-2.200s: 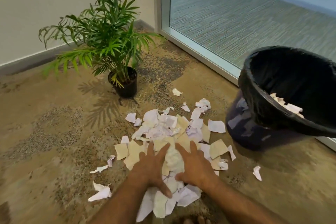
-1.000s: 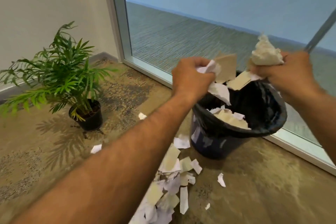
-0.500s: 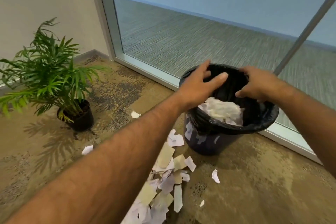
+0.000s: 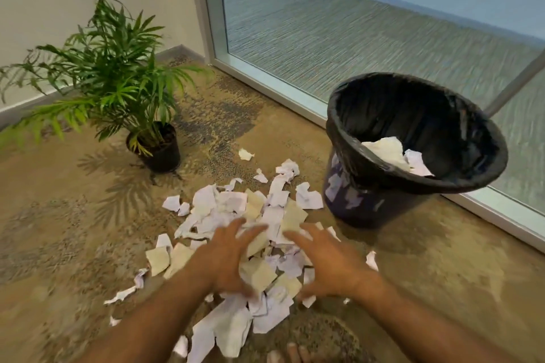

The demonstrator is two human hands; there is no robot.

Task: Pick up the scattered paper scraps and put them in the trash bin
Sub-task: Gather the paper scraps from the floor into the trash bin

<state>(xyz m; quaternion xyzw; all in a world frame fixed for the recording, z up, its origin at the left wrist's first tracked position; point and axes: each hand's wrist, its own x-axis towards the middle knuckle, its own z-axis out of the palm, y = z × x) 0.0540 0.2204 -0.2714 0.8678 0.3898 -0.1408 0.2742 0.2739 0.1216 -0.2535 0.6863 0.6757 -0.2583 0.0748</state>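
Directly beneath both spread, empty hands, left hand point(image 4: 227, 259) and right hand point(image 4: 327, 262), the paper scraps point(image 4: 250, 233) are heaped, equally reachable; the trash bin point(image 4: 362, 206) is found beyond the right hand

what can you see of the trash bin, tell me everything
The trash bin is a dark, round, tapering pail, wider at the top, lined with a glossy black plastic bag folded over its rim. Pale patches show on its dark side. It stands on the carpet close to the glass wall's frame, right of the scrap pile. Crumpled white paper lies inside. Neither hand touches it.
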